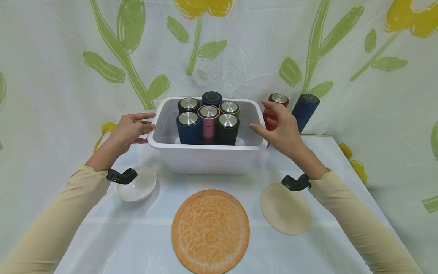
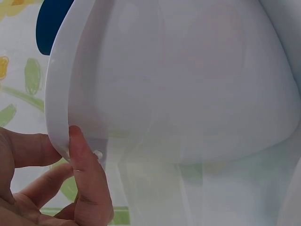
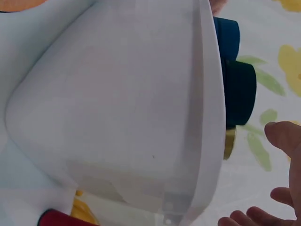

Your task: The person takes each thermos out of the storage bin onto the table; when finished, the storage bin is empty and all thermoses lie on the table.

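A white plastic tub (image 1: pixel 207 160) stands on the table with several thermos flasks upright inside, among them a pink flask (image 1: pixel 208 120) and a blue flask (image 1: pixel 189 131). At the tub's left end my left hand (image 1: pixel 127 131) pinches the rim; the left wrist view shows the thumb on one side of the rim and a finger on the other. My right hand (image 1: pixel 282 131) is spread beside the right end, holding nothing. In the right wrist view its fingers (image 3: pixel 282 136) are apart from the tub wall. Behind this hand stands a red flask (image 1: pixel 278 99), partly hidden.
A dark blue flask (image 1: pixel 305 110) leans at the right, near the table's back edge. A white bowl (image 1: pixel 137 186) sits below my left wrist. In front of the tub lie a round, bread-like brown disc (image 1: pixel 210 232) and a smaller beige disc (image 1: pixel 285 211). A flower-printed sheet (image 1: pixel 239 45) hangs behind.
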Available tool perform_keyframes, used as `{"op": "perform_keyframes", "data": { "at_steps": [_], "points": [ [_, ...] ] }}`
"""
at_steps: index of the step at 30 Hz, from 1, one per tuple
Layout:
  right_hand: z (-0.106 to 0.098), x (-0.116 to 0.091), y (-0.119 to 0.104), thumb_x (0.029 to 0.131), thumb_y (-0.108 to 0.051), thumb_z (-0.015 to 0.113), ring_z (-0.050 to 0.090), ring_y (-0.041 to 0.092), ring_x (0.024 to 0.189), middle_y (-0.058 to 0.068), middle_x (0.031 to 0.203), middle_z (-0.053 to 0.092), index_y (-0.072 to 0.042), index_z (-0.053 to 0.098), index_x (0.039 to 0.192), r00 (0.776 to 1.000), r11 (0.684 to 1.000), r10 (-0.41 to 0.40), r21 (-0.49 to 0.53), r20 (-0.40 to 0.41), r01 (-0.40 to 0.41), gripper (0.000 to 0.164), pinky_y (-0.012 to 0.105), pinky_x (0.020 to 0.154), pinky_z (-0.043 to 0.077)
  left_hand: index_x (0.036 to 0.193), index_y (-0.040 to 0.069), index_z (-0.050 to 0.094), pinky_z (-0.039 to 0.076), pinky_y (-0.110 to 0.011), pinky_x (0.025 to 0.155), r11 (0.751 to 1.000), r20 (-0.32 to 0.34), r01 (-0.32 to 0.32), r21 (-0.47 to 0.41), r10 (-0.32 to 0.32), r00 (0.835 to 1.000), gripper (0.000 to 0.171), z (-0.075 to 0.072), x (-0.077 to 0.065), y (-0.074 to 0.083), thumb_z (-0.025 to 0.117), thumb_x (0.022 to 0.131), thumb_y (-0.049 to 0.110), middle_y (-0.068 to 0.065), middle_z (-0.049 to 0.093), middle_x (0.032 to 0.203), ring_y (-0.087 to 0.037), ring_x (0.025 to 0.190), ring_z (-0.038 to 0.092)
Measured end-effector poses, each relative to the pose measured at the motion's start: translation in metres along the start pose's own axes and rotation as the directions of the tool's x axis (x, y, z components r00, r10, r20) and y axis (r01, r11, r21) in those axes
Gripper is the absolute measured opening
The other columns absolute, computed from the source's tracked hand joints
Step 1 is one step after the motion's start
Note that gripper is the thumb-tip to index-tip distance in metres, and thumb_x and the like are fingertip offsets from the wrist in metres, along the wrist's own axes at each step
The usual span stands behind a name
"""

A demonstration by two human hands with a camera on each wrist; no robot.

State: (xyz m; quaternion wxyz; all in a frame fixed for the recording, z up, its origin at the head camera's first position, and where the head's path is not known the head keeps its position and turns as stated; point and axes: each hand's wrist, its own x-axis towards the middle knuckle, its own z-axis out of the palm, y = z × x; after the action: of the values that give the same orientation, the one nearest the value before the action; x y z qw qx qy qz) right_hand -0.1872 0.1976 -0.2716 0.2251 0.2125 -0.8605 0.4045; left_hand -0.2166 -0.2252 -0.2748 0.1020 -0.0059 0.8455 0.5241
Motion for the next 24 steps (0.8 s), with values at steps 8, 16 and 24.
{"op": "perform_keyframes", "data": {
  "at_steps": [8, 16, 24],
  "points": [
    [0.017, -0.002, -0.008, 0.081, -0.017, 0.085, 0.059, 0.026, 0.118, 0.011, 0.134, 0.057, -0.005, 0.054, 0.140, 0.999, 1.000, -0.010, 0.026, 0.037, 0.009, 0.068, 0.047, 0.092, 0.053, 0.156, 0.015, 0.037, 0.056, -0.028, 0.077, 1.000, 0.002, 0.003, -0.010, -0.003, 1.000, 0.057, 0.000, -0.002, 0.001, 0.054, 0.102, 0.016, -0.020, 0.048, 0.147, -0.031, 0.119, 0.055],
    [0.035, -0.006, -0.018, 0.081, -0.020, 0.086, 0.060, 0.025, 0.118, 0.010, 0.135, 0.057, -0.004, 0.054, 0.140, 1.000, 0.998, 0.012, 0.054, 0.027, -0.014, 0.069, 0.044, 0.092, 0.053, 0.156, 0.014, 0.036, 0.057, -0.027, 0.076, 1.000, 0.004, -0.005, -0.014, 0.005, 1.000, 0.057, 0.000, -0.001, -0.002, 0.054, 0.102, 0.016, -0.022, 0.046, 0.148, -0.033, 0.120, 0.054],
    [0.054, -0.006, -0.030, 0.079, -0.025, 0.087, 0.062, 0.032, 0.116, 0.017, 0.133, 0.058, 0.002, 0.054, 0.137, 0.999, 0.998, 0.043, 0.051, -0.019, -0.042, 0.072, 0.048, 0.089, 0.055, 0.156, 0.013, 0.037, 0.057, -0.027, 0.076, 1.000, 0.002, -0.007, -0.005, 0.007, 1.000, 0.057, 0.001, -0.001, -0.001, 0.054, 0.102, 0.017, -0.023, 0.049, 0.146, -0.029, 0.116, 0.057]
  ]
}}
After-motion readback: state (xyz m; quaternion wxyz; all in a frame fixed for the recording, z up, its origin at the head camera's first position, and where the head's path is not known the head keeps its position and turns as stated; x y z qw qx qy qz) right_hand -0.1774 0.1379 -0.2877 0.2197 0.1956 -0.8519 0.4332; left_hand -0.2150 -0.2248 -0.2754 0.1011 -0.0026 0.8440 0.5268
